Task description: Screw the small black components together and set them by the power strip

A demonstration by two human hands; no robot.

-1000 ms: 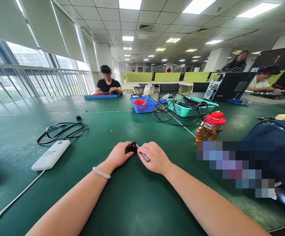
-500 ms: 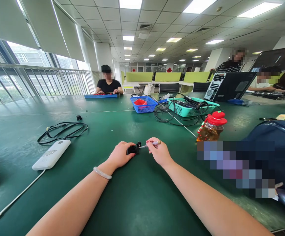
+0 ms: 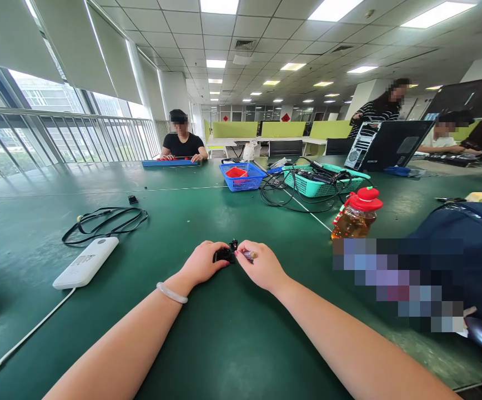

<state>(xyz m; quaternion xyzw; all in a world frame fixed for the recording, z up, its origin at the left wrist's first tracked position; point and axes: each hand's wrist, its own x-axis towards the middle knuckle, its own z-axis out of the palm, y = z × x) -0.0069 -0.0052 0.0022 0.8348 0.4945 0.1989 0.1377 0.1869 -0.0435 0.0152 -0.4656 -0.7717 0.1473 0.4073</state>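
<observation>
Head view: left hand [image 3: 202, 263] pinches the black part [image 3: 221, 255] low at the worktop [image 3: 232, 333], front and centre, probably to stop it twisting. Right hand [image 3: 261, 266] grips the slim tool [image 3: 250, 255] close in, likely for fine control; tip hidden.

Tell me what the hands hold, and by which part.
Left hand: small black device, by its left end. Right hand: screwdriver-like tool, by its handle.

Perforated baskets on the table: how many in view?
2: a blue basket beyond the right hand; a teal basket farther right, holding black cables. Any behind the computer case would be hidden.
</observation>
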